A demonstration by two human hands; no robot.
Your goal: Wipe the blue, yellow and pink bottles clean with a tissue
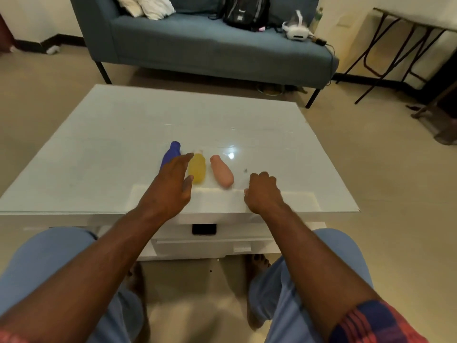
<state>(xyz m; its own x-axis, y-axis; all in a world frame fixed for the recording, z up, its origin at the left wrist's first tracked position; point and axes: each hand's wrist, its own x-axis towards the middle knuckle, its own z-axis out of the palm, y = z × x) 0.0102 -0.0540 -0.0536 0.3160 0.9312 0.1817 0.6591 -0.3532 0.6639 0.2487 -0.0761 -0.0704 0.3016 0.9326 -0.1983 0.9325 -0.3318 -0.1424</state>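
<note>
Lying in a row on the white surface: blue bottle, yellow bottle, pink bottle, all on their sides with caps pointing away. Blue bottle peeking out just past the fingertips of the left hand, its lower part hiding under that hand. Yellow bottle lying just to the right of the left hand's fingers, between the other two bottles. Pink bottle lying between the two hands, a little ahead of the right hand and to its left, not touching it.

Left hand spreading wide, fingers straight, thumb sticking out toward the yellow bottle, holding nothing. Hard to tell whether touching the blue bottle or only hovering above it.

Right hand curling into a loose fist, knuckles up, resting on a flat white tissue spreading along the near edge of the surface under both hands. Pinching the tissue or only pressing on it: cannot tell.

Sitting close to the surface, knees in light blue trousers below both arms. Standing well beyond the hands, a blue-grey sofa with a black bag and white pillows on it.
</note>
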